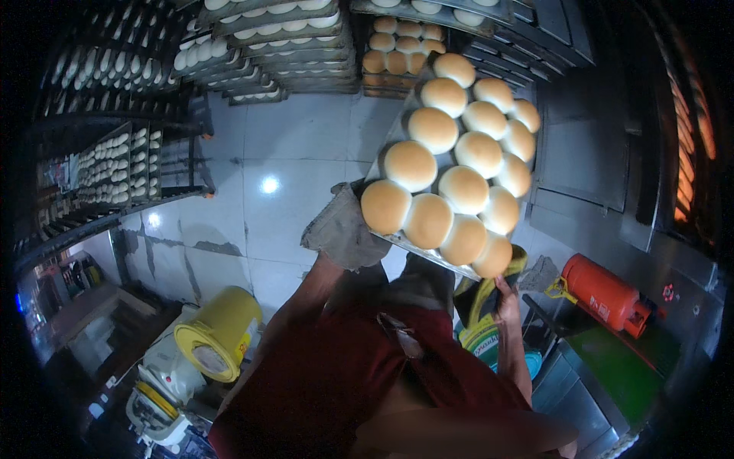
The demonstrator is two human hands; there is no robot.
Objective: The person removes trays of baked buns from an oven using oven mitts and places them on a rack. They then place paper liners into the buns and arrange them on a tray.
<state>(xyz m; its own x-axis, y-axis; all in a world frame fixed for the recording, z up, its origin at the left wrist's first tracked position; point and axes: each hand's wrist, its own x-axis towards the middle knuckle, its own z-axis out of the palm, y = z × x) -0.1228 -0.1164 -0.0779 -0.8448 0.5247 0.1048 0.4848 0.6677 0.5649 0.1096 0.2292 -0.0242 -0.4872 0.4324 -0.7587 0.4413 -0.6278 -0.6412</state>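
A metal baking tray [395, 123] of golden-topped round buns [479, 154] is held up in front of me, tilted in the view. My left hand [338, 261], covered by a grey cloth mitt [348, 229], grips the tray's near left corner. At the near right corner, my right hand [506, 303] holds the tray with a dark and yellow cloth [487, 287] against it. The fingers of my left hand are hidden under the mitt, and the right hand's are partly covered by the cloth.
Stacked trays of pale dough [287, 28] stand ahead, beside a stack of browned buns [395, 62]. Racks [120, 166] line the left. A glowing oven opening [685, 166] is at right, above a red gas cylinder [599, 292]. A yellow bin [223, 333] stands lower left.
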